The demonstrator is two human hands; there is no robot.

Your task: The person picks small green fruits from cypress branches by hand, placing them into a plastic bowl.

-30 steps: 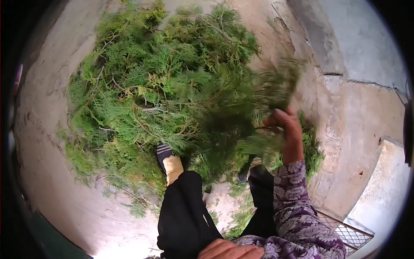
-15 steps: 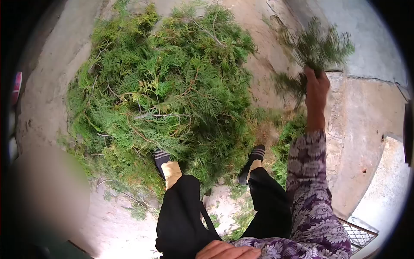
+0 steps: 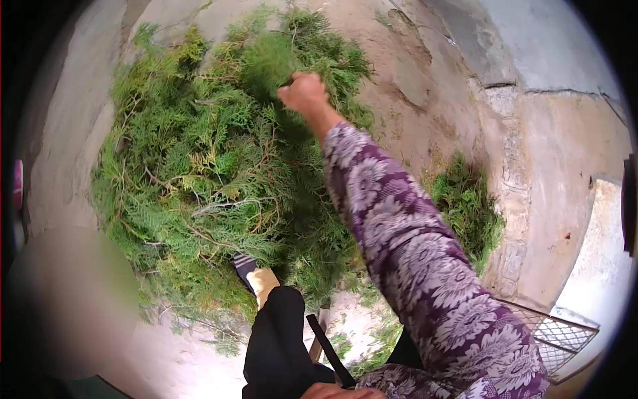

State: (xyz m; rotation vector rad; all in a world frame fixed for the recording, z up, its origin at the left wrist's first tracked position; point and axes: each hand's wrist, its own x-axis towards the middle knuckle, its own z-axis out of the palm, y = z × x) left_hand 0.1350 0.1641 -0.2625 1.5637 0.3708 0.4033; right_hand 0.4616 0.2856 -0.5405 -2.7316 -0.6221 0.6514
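Observation:
A large heap of green arborvitae branches [image 3: 219, 153] lies on the ground in front of me. My right hand [image 3: 304, 93] reaches over the heap's far right part, fingers closed round a leafy arborvitae sprig [image 3: 267, 63], which motion blurs. The stems inside the grip are hidden. Down at the bottom edge, my left hand [image 3: 340, 391] rests against my lap, partly cut off by the frame. Its visible fingers lie flat, and nothing shows in them.
A smaller clump of the same greenery [image 3: 465, 213] lies to the right. My shod foot [image 3: 247, 267] touches the heap's near edge. A wire mesh panel [image 3: 561, 342] stands at lower right. A blurred round patch covers the lower left.
My right hand has swung left with the sprig, from above the bare ground on the right to over the large heap. The left hand has stayed low at my lap.

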